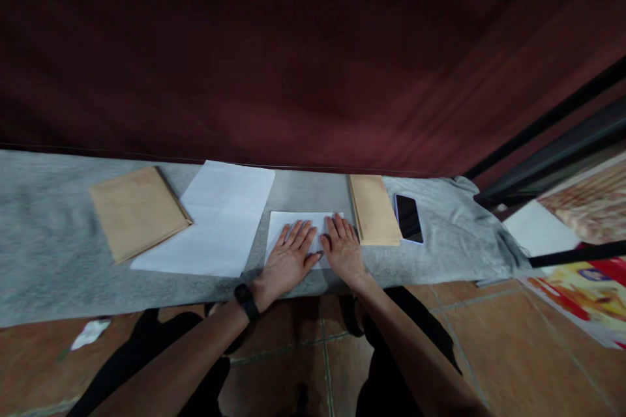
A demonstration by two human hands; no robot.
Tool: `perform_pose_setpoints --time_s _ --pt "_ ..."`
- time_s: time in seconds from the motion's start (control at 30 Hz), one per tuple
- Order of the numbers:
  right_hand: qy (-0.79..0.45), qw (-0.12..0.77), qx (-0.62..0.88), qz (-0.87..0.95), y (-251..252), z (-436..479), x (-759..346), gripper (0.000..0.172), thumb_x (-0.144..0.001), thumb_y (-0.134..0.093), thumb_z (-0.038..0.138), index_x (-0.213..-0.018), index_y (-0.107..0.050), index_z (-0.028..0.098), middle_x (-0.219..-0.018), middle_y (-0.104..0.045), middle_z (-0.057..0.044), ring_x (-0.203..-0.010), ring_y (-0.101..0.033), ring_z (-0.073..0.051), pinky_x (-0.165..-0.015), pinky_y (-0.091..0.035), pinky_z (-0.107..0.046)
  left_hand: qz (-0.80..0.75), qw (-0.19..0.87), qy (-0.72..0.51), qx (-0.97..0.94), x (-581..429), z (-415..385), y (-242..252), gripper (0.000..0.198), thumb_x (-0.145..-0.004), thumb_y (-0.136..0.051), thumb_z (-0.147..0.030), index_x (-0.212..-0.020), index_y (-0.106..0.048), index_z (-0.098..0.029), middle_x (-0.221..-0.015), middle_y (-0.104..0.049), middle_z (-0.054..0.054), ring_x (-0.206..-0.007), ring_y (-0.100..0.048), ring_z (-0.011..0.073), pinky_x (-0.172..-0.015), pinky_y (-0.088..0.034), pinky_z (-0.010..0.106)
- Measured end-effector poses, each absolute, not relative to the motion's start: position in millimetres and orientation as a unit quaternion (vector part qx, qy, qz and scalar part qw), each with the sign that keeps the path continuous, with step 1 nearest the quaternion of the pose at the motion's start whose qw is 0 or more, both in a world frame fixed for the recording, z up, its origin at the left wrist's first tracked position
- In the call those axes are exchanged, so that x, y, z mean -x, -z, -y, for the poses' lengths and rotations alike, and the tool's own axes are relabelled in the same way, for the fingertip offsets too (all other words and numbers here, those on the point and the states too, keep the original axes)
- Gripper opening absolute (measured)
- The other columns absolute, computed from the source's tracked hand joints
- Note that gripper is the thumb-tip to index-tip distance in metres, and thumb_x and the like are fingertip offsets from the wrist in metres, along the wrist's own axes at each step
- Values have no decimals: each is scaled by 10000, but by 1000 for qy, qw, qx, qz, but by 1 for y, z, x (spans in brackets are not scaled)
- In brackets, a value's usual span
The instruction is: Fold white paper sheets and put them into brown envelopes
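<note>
Both palms lie flat on a white sheet of paper (274,225) in the middle of the grey cloth-covered surface. My left hand (288,260) has its fingers stretched out on the left part of the sheet. On the right part rests my right hand (343,251), fingers extended and close together. Much of the sheet is hidden beneath the hands. Just right of my right hand lies a stack of brown envelopes (376,212). To the left is a larger white sheet (222,221), and another brown envelope or stack (139,212) overlaps its left edge.
A phone (409,218) lies dark-screened right of the brown stack. Behind the grey cloth (49,241) hangs a dark red curtain (293,65). Black bars (548,118) and a colourful printed package (587,293) are at the right. A white scrap (90,333) lies on the tiled floor.
</note>
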State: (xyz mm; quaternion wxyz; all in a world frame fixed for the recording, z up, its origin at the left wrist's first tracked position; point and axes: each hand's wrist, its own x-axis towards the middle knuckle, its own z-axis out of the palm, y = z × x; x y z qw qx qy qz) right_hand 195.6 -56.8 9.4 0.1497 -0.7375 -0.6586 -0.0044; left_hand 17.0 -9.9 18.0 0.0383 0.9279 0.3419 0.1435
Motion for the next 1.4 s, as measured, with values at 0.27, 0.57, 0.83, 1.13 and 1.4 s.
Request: perform_pose_setpoints --time_s 0.27,0.57,0.83,1.13,1.4 --pt "-17 131 779 613 -29 81 -204 513 -987 -479 315 -1450 -521 101 -1361 -630 -210 -1238 -607 -327 -1033 -475 -438 -348 25 -149 -925 -18 13 -17 605 -1008 -453 -489 -1522 -452 -171 -1598 -433 132 -1515 -335 296 -1259 -224 527" --pt "-71 151 819 550 -29 89 -216 369 -963 -538 363 -1246 -621 141 -1092 -740 -175 -969 -727 -279 -811 -533 -348 -350 27 -143 -925 -18 13 -14 666 -1022 -393 -518 -1545 -393 -105 -1613 -389 174 -1526 -310 293 -1258 -219 532" --pt "-196 374 739 524 -46 76 -227 161 -902 -550 353 -807 -597 232 -723 -659 2 -676 -632 -183 -636 -489 -276 -367 71 -194 -907 -17 5 -22 676 -1040 -352 -502 -1601 -251 -138 -1660 -300 166 -1551 -243 295 -1256 -214 536" --pt "48 489 561 666 -92 77 -220 142 -1028 -476 227 -1090 -604 232 -1153 -724 -77 -1117 -675 -198 -993 -537 -368 -456 213 -525 -686 12 -51 -69 692 -999 -486 -403 -1611 -219 -222 -1704 -190 105 -1571 -171 250 -1286 -163 448" --pt "-9 258 468 845 -41 103 -200 171 -959 -561 120 -1047 -666 223 -1232 -727 -68 -1145 -684 -201 -1060 -546 -385 -441 368 -425 -700 24 -62 -59 423 -942 -530 -441 -1239 -679 -179 -1313 -687 105 -1266 -615 279 -1127 -451 460"
